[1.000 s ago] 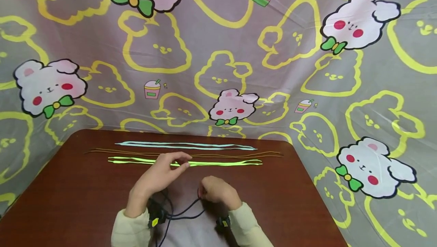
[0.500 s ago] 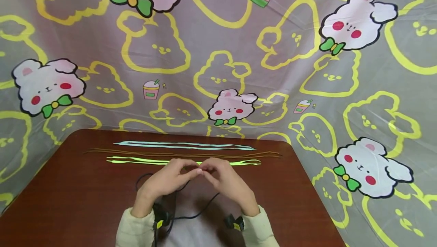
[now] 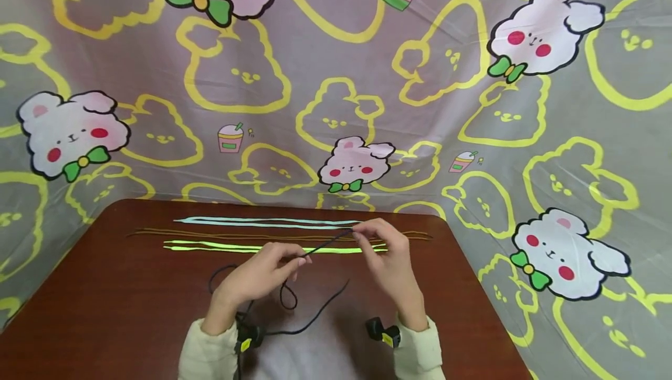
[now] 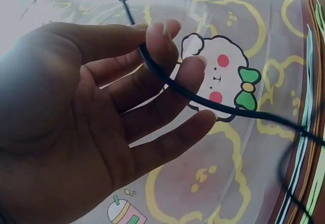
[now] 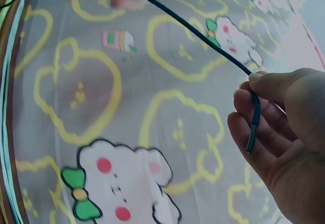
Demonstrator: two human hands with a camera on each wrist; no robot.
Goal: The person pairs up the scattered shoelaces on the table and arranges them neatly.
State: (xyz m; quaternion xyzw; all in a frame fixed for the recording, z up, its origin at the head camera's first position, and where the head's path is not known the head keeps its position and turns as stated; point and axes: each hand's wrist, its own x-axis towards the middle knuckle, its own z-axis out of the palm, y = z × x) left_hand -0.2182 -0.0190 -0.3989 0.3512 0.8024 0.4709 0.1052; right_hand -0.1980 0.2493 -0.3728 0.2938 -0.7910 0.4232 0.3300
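Note:
Between my two hands a dark navy shoelace (image 3: 328,244) is drawn out in a slanting line. My left hand (image 3: 257,279) pinches it between thumb and index finger, and in the left wrist view the lace (image 4: 218,107) passes across the other fingers. My right hand (image 3: 392,269) is raised farther right and pinches the lace near one end. Below that pinch, the short tipped end (image 5: 251,138) hangs in front of the curled fingers in the right wrist view. Under my left hand the lace makes a small loop, and another loose end curves up toward the right.
Across the back of the brown table (image 3: 451,310) lie a light blue lace (image 3: 262,226), a brown lace (image 3: 157,230) and a neon yellow-green lace (image 3: 336,250), roughly parallel. A patterned cloth (image 3: 294,105) hangs behind and at the sides.
My right hand came up to meet the left, then moved right and away with the lace's end, stretching a length between them. The left hand shifted slightly right, then stayed.

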